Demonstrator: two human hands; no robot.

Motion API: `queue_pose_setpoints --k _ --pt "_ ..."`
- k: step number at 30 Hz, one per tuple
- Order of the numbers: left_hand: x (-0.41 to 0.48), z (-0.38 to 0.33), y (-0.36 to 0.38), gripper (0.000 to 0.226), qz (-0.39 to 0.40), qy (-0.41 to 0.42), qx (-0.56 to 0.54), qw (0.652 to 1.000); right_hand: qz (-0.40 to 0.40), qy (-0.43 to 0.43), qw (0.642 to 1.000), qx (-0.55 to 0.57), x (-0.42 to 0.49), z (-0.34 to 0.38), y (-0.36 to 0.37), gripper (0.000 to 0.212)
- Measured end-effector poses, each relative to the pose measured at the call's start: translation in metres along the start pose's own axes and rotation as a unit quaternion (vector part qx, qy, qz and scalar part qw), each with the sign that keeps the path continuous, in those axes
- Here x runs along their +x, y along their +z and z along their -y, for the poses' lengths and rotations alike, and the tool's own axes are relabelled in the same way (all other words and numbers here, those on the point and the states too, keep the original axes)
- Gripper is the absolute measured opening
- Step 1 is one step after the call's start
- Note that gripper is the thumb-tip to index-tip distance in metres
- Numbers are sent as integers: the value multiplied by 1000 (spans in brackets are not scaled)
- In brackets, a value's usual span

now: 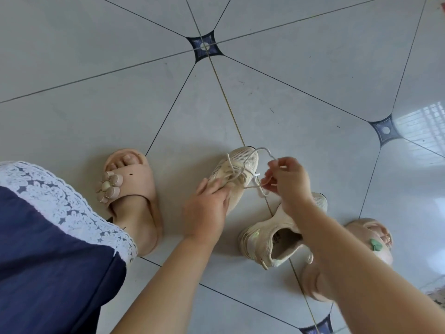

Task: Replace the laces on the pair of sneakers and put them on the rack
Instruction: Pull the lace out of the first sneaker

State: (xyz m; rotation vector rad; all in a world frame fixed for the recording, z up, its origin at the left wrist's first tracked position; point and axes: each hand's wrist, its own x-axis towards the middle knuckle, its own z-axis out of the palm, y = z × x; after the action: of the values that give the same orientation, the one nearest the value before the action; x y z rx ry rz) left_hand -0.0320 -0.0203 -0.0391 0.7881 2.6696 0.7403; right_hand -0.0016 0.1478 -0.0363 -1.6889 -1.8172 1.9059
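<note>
Two cream mesh sneakers lie on the tiled floor. The far sneaker (243, 162) points away from me, and my left hand (207, 208) grips its heel and side. A white lace (252, 175) runs out of its eyelets in loose loops to the right. My right hand (286, 179) pinches that lace just right of the shoe's toe. The near sneaker (269, 239) lies below my right wrist with its opening facing up; my right forearm covers its front part.
My feet in pink slippers stand on the floor, the left slipper (130, 191) with a flower ornament, the right slipper (370, 239) partly hidden behind my forearm. A dark blue skirt with white lace trim (60, 208) fills the lower left. No rack is in view.
</note>
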Motion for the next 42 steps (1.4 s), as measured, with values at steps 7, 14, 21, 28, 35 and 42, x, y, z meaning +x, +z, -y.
queue_pose_setpoints --k 7,14,21,28,35,42 --pt "1 2 8 20 -11 13 22 1000 -72 -74 995 -17 31 50 -49 15" --pt "0 2 8 23 -23 -5 17 1000 40 7 984 -175 -8 -9 -6 56" --pt "-1 0 7 19 -31 -15 14 999 67 -63 940 -328 -22 -23 22 21" --pt "0 4 11 16 -40 -7 25 999 -63 -114 962 -238 -4 7 -20 15" --pt "-1 5 14 16 -52 -14 16 998 -83 -119 883 -446 24 52 -68 16" --pt "0 7 16 18 -104 32 24 994 124 -283 815 -490 0 29 26 17"
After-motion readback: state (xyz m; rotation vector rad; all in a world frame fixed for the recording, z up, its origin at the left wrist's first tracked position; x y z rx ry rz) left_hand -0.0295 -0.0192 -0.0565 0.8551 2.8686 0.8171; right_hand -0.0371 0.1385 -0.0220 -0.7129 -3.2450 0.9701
